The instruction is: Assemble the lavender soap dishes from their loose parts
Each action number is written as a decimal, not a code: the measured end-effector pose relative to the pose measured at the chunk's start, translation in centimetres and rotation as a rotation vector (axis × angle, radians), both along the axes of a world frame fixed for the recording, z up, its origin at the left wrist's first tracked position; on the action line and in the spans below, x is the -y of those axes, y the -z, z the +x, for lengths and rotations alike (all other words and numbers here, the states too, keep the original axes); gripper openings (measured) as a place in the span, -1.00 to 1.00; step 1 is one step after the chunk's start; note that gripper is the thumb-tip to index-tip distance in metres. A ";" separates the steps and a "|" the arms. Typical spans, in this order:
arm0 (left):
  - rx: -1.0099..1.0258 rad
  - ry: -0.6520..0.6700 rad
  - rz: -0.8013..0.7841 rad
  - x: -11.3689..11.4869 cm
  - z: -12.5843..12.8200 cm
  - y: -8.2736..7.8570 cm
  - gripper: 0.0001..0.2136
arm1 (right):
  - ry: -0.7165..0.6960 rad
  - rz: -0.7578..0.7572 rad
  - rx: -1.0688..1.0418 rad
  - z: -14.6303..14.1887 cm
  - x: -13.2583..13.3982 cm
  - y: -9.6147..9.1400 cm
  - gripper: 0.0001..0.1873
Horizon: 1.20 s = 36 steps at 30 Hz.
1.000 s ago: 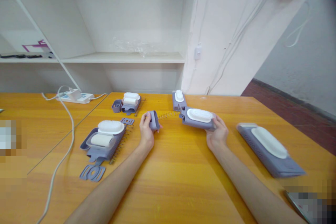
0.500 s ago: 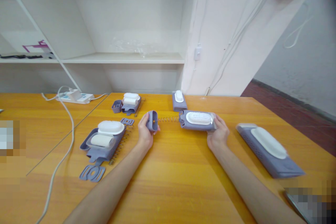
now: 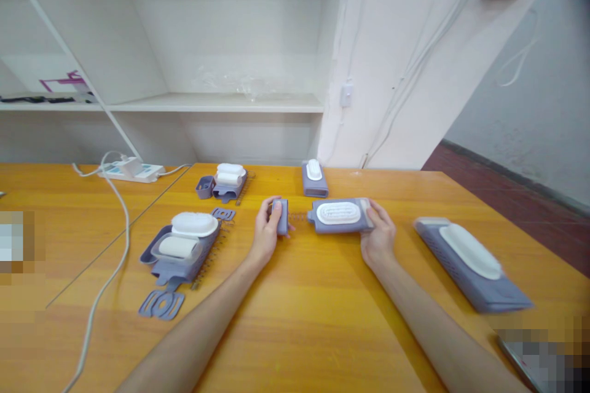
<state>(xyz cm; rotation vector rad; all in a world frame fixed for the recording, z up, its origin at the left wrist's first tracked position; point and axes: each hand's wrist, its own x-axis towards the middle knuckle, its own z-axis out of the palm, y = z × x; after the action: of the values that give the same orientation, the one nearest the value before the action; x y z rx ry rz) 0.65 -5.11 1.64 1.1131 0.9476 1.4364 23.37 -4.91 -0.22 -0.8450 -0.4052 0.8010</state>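
Note:
My left hand (image 3: 267, 230) is closed on a small purple-grey plastic end cap (image 3: 283, 217), held above the wooden table. Across a short gap, my right hand (image 3: 378, 236) grips the right end of a purple-grey box-shaped housing (image 3: 318, 225) with a white oval brush-like piece (image 3: 340, 213) on top. A thin coil spring (image 3: 299, 217) stretches between cap and housing. A tab sticks out of the housing's left end, facing the cap. The fingers under the housing are hidden.
Left on the table (image 3: 286, 331) lie two opened units, a nearer housing (image 3: 182, 267) and a farther one (image 3: 225, 191), with springs and a flat purple-grey bracket (image 3: 162, 304). Other housings lie at the back (image 3: 315, 187) and right (image 3: 488, 285). A white cable (image 3: 113, 276) leads to a power strip (image 3: 150, 172).
My left hand has moved right and turned the cap, while the right hand has shifted slightly left. The gap has narrowed, and the spring between them looks shorter.

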 end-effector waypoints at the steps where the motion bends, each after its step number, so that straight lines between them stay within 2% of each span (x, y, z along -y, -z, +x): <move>1: -0.005 0.000 0.002 0.0 0.0 0.0 -0.59 | -0.007 -0.001 -0.001 -0.1 0.1 -0.1 -0.64; 7: 0.024 0.069 -0.011 -0.1 0.1 0.4 -0.60 | -0.105 -0.023 -0.139 0.1 0.0 -0.4 -0.71; 15: -0.020 0.044 -0.020 -0.1 0.0 0.1 -0.59 | -0.079 -0.040 -0.012 -0.3 0.0 -0.2 -0.63; 22: 0.011 0.111 -0.033 0.0 0.0 0.0 -0.57 | -0.103 -0.044 0.017 -0.2 0.0 -0.3 -0.67; 27: 0.103 0.081 -0.032 -0.3 -0.2 0.3 -0.62 | -0.115 -0.065 0.098 -0.5 0.1 0.1 -0.60; 33: 0.286 -0.017 -0.124 -1.1 -0.8 0.6 -0.65 | -0.132 -0.062 0.039 -0.8 0.1 0.0 -0.60; 36: 0.237 -0.014 -0.110 -0.9 -0.7 0.5 -0.64 | -0.123 -0.069 0.055 -0.9 0.2 -0.1 -0.59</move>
<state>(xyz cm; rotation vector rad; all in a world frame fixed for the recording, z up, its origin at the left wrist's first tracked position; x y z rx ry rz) -0.03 -4.20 1.12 0.8363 0.8557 1.4727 22.50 -5.08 -0.15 -0.9142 -0.4841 0.9115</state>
